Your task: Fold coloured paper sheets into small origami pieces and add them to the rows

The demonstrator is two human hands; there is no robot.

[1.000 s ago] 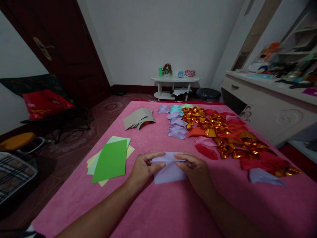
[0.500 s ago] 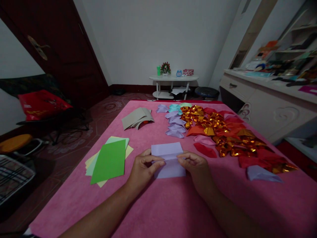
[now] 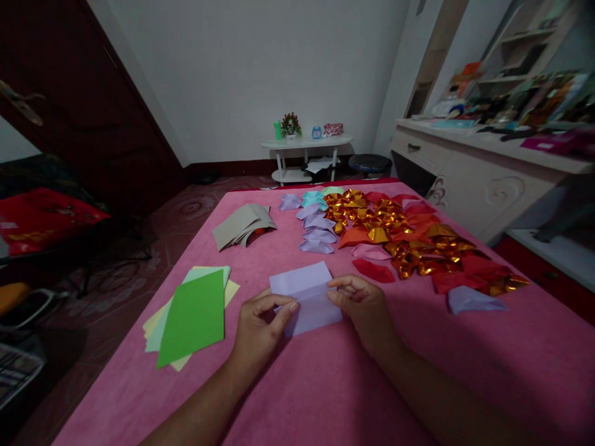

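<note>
In the head view, you have one lilac sheet in front of you, over the near middle of the pink-covered counter. Your left hand pinches its left side between thumb and fingers; your right hand pinches the right side in the same way, so both are closed on paper. A crease runs across the sheet between your thumbs, with a panel above it and another below. Whether the lower edge rests on the cloth, you cannot tell from here.

By the look of it, this piece is only partly folded: it lies mostly flat, without the puffed shape of the finished-looking ones. Plenty of those lie beyond and to your right: a column of lilac pieces, turquoise pieces, a crowd of gold pieces, an orange piece, a pink piece and a red piece. Many overlap, so a count would be unsure.

To your left, the green sheet lies flat over yellow sheets and paler ones, all seemingly unfolded. The grey stack behind them is bowed, and also looks unworked.
</note>
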